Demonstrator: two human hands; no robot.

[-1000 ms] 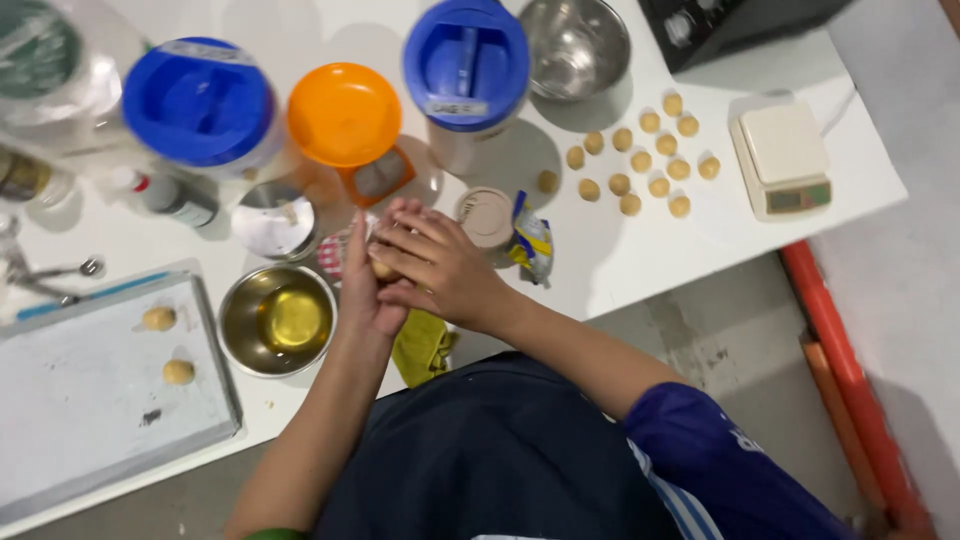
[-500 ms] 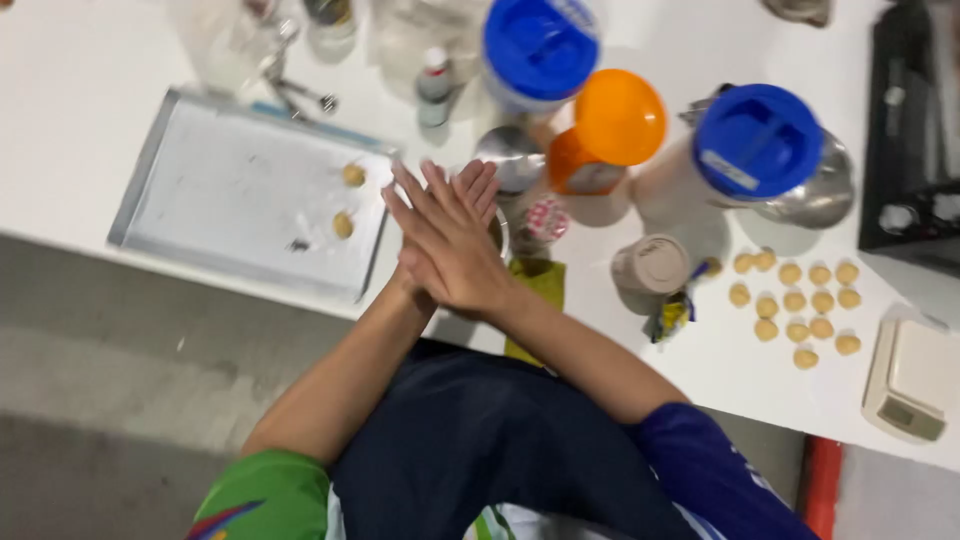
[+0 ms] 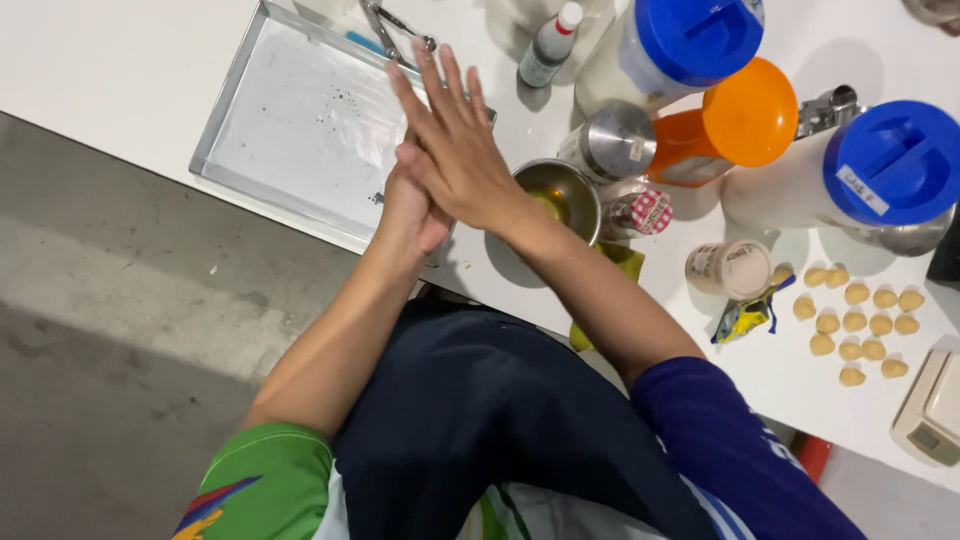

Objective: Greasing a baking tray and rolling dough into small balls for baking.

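White tabletop (image 3: 120, 60) carries: shallow rectangular metal baking tray (image 3: 290, 130), small steel bowl w/ yellow liquid (image 3: 556, 196), three tall tubs, two w/ blue lids (image 3: 700, 35) (image 3: 890, 165), one orange-lidded (image 3: 745, 112), small white squeeze bottle (image 3: 548, 45), approx. a dozen pale round dough balls (image 3: 860, 320), beige kitchen scale (image 3: 930, 410) at rt edge.

Shiny metal bowl (image 3: 560, 192), matt metal tray (image 3: 300, 130), glossy plastic lids (image 3: 750, 110).

Packets, labels and a scale to the right of the pressed hands
A white label (image 3: 862, 189) sits on the far-right blue lid; a crumpled yellow and blue packet (image 3: 745, 313) lies beside the round tub's label (image 3: 742, 266); the scale's screen (image 3: 922, 438) sits at the right edge
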